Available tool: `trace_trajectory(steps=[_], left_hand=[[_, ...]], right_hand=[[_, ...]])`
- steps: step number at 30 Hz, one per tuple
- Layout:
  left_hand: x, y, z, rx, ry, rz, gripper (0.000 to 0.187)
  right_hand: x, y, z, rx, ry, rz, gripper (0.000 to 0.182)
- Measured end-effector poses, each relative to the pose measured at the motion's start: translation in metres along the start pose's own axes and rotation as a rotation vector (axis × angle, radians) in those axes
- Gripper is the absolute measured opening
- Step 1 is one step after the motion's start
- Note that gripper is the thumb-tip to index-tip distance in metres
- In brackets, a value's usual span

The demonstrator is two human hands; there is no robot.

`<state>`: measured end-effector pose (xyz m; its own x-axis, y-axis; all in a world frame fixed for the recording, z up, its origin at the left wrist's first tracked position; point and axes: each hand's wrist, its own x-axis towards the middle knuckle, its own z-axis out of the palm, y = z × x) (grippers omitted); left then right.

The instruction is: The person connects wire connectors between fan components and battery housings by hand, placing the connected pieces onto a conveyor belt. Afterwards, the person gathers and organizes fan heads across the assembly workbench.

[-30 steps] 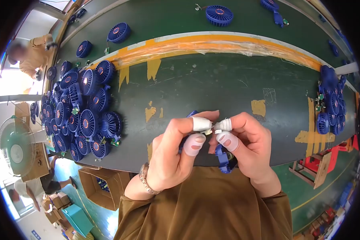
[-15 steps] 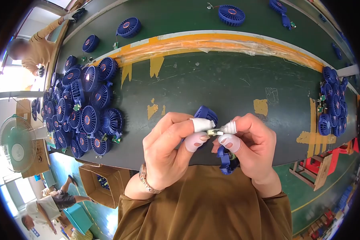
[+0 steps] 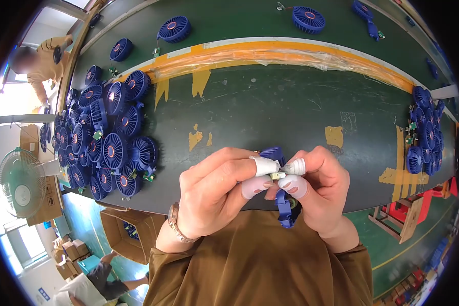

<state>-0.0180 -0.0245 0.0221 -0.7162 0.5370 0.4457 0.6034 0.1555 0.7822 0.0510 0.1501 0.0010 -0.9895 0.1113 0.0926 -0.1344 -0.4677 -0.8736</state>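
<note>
As both hands [image 3: 270, 191] pinch — connector [image 3: 277, 176] (tiny), fan [image 3: 283, 204]

No text, label, brand or number can be read anywhere in the view. The blue fans [image 3: 115, 150] on the green table [image 3: 270, 107] carry no legible marking. A small blue sign [image 3: 44, 294] on the floor at the lower left has white marks, but they are too small to read. The cardboard boxes [image 3: 120, 234] show no readable print.
</note>
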Motion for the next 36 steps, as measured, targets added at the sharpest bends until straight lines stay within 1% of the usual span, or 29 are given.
trace_trajectory(steps=[3,6,9,11,14,16,17,18,19,20,21,22,23,24,25,26,27,28,30,31,32,33,34,36], left_hand=[[0.001,0.000,-0.005,0.008,-0.042,0.002,0.020],[0.006,0.000,-0.012,0.025,-0.112,0.041,0.019],[0.009,0.002,-0.020,0.029,-0.209,0.084,0.017],[0.010,0.003,-0.024,0.059,-0.273,0.118,0.017],[0.014,-0.004,-0.021,-0.054,-0.297,0.144,0.018],[0.018,-0.010,-0.020,-0.046,-0.337,0.163,0.017],[0.019,-0.015,-0.017,-0.076,-0.346,0.155,0.017],[0.025,-0.019,-0.017,-0.104,-0.351,0.152,0.017],[0.038,-0.024,-0.019,-0.034,-0.380,0.085,0.015],[0.055,-0.039,-0.016,-0.046,-0.347,0.075,0.013],[0.074,-0.055,-0.011,0.030,-0.297,0.105,0.012],[0.095,-0.069,-0.005,0.105,-0.241,0.126,0.011],[0.119,-0.082,0.002,0.173,-0.137,0.183,0.011],[0.143,-0.094,0.010,0.250,-0.026,0.225,0.011],[0.168,-0.108,0.019,0.286,0.051,0.257,0.011],[0.192,-0.123,0.028,0.328,0.125,0.286,0.011],[0.213,-0.138,0.036,0.413,0.113,0.277,0.013],[0.230,-0.153,0.044,0.490,0.093,0.264,0.014],[0.247,-0.183,0.062,0.482,0.118,0.181,0.017],[0.253,-0.196,0.061,0.456,0.145,0.149,0.030],[0.252,-0.213,0.057,0.652,0.239,0.039,0.036],[0.245,-0.214,0.040,0.847,0.325,-0.075,0.043],[0.238,-0.217,0.028,1.042,0.400,-0.190,0.050],[0.222,-0.270,0.016,1.165,0.368,-0.476,0.064]], right_hand=[[0.000,0.001,-0.007,-0.047,-0.048,0.029,0.013],[0.006,-0.008,-0.009,0.054,-0.106,0.193,0.014],[0.010,-0.008,-0.018,0.057,-0.206,0.282,0.014],[0.011,-0.008,-0.018,0.086,-0.232,0.352,0.013],[0.017,-0.010,-0.021,0.081,-0.272,0.446,0.012],[0.023,-0.010,-0.029,0.057,-0.286,0.526,0.012],[0.025,-0.010,-0.031,0.082,-0.287,0.517,0.012],[0.032,-0.011,-0.033,-0.007,-0.232,0.477,0.012],[0.042,-0.011,-0.035,-0.098,-0.179,0.434,0.012],[0.053,-0.011,-0.039,-0.188,-0.128,0.393,0.012],[0.076,-0.011,-0.048,-0.298,-0.118,0.306,0.008],[0.103,-0.012,-0.066,-0.504,-0.122,0.235,0.009],[0.128,-0.011,-0.083,-0.535,-0.029,0.105,0.013],[0.155,-0.004,-0.111,-0.654,0.107,-0.085,0.017],[0.182,-0.013,-0.132,-0.901,0.244,-0.152,0.024],[0.210,-0.011,-0.163,-1.000,0.324,-0.222,0.033],[0.242,-0.002,-0.205,-1.353,0.390,-0.443,0.046],[0.258,-0.013,-0.220,-1.591,0.250,-0.522,0.062],[0.279,-0.010,-0.230,-1.935,0.369,-0.388,0.071],[0.290,-0.005,-0.246,-1.860,0.311,-0.320,0.073],[0.300,0.002,-0.264,-1.783,0.255,-0.251,0.075],[0.306,0.010,-0.277,-1.704,0.202,-0.176,0.077],[0.306,0.015,-0.280,-1.721,0.234,-0.197,0.077],[0.303,0.018,-0.276,-1.745,0.285,-0.246,0.079]])
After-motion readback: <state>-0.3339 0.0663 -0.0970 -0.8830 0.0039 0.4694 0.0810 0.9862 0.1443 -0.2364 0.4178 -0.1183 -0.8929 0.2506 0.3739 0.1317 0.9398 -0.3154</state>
